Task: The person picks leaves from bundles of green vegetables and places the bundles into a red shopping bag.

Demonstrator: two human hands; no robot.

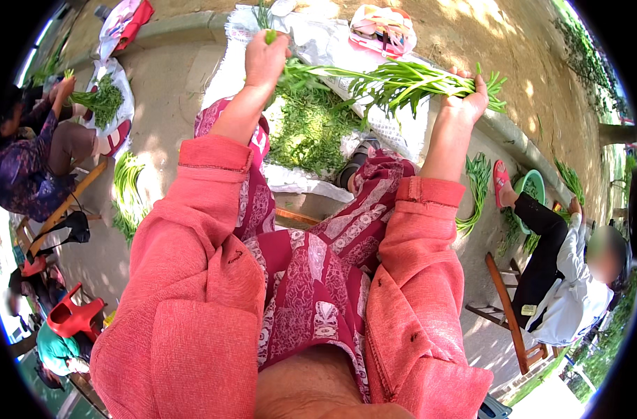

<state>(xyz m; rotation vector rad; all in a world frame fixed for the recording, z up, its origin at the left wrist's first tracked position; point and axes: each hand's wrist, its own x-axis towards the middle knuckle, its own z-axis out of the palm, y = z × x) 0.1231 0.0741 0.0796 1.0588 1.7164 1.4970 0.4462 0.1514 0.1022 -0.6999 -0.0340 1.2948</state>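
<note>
Stalks (405, 82) show bunched in the head view, held in the right hand (468, 102), its grip curled round them; the left hand (264, 61) pinches a green sprig (271, 36). Slackened, that right grip could spill stalks onto the leaf pile (308, 133).

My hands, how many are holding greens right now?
2: the left hand pinches a green piece between its fingers; the right hand holds a leafy bunch. Neither hand is hidden.

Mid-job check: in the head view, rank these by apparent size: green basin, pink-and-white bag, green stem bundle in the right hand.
1. Green stem bundle
2. Pink-and-white bag
3. Green basin, partly hidden by a seated person's leg
</note>
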